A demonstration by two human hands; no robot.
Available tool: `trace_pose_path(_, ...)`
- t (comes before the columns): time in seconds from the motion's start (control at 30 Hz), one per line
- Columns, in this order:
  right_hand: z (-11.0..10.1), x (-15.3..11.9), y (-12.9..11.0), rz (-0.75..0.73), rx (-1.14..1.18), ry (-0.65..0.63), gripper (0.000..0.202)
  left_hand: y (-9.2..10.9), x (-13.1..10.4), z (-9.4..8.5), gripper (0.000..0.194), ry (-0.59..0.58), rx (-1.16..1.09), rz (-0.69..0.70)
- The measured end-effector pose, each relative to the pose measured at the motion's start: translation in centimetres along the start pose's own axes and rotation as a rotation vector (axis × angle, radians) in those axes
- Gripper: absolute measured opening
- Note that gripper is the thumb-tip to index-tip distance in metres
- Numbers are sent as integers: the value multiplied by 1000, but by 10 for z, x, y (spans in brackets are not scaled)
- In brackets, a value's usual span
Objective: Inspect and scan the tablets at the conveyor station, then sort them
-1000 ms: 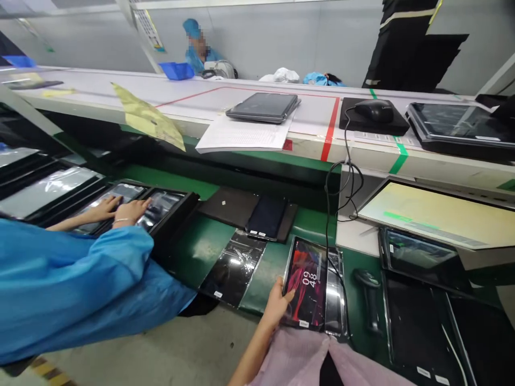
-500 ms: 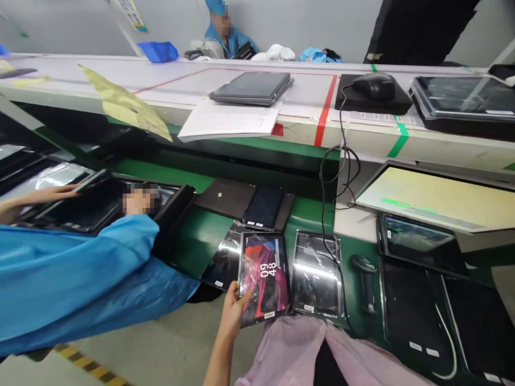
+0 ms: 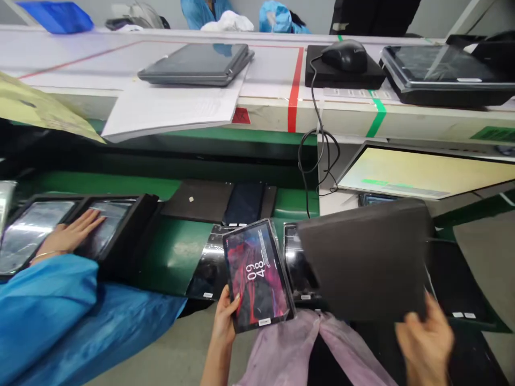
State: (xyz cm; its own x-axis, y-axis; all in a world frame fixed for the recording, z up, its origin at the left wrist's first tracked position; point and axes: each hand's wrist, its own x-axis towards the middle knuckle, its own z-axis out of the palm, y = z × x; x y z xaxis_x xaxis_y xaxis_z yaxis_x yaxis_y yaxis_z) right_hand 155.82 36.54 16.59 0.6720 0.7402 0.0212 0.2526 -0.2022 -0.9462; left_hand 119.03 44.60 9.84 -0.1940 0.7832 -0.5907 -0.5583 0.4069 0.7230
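My left hand (image 3: pixel 226 316) grips the lower left edge of a tablet (image 3: pixel 259 279), whose lit screen shows 09 48 over a red and purple picture. At the lower right, my right hand (image 3: pixel 428 335) is closed on the bottom edge of a dark grey sheet (image 3: pixel 366 262), slightly blurred. The sheet hangs over the work surface and hides part of a wrapped tablet (image 3: pixel 292 257) beside the held one. Behind the lit tablet, another wrapped tablet (image 3: pixel 211 265) lies partly covered, and a dark device (image 3: pixel 244 202) rests on a brown-grey sheet (image 3: pixel 197 199).
A co-worker's hand (image 3: pixel 74 233) in a blue sleeve lies over tablets in a black tray (image 3: pixel 132 230) at the left. A tilted monitor (image 3: pixel 426 171) stands at the right. A black cable (image 3: pixel 317 115) hangs from the mouse (image 3: pixel 346 55) on the shelf.
My right hand has come into view with the dark sheet, which now covers the scanner and nearby tablets. The lit tablet is tilted more. The co-worker's hand lies flat on the tray's tablets; the view has shifted.
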Motion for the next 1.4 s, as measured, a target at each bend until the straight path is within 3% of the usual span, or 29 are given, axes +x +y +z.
trace_pose_path(0.17, 59, -34, 39, 312, 469, -128, 64, -4, 4, 8, 59, -51, -40, -30)
trace_pose_path(0.33, 112, -53, 44, 564, 804, -368, 60, -23, 4, 29, 54, -87, -6, -102)
trace_pose_path(0.43, 123, -58, 43, 631, 884, -415, 51, -33, 4, 38, 53, -52, 64, -93)
trace_pose_path(0.6, 133, -60, 46, 668, 962, -456, 52, -39, 7, 38, 42, -227, 301, -36)
trace_pose_path(0.7, 139, -63, 50, 633, 978, -450, 51, -40, 15, 37, 48, -252, 424, 43)
trace_pose_path(0.83, 140, -57, 60, 516, 678, -504, 49, -35, 27, 37, 67, -272, 540, 153)
trace_pose_path(0.97, 136, -28, 71, 143, 142, -451, 43, -40, 34, 36, 73, -301, 625, 192)
trace_pose_path(1.03, 137, -10, 75, 41, -60, -393, 45, -48, 36, 39, 74, -324, 647, 206)
trace_pose_path(1.13, 143, 8, 77, 57, -222, -431, 46, -58, 41, 48, 76, -301, 619, 174)
trace_pose_path(1.27, 156, 11, 75, 27, -285, -435, 37, -62, 52, 63, 74, -304, 604, 15)
trace_pose_path(1.4, 164, 12, 74, 37, -437, -248, 51, -63, 62, 74, 69, -285, 762, 205)
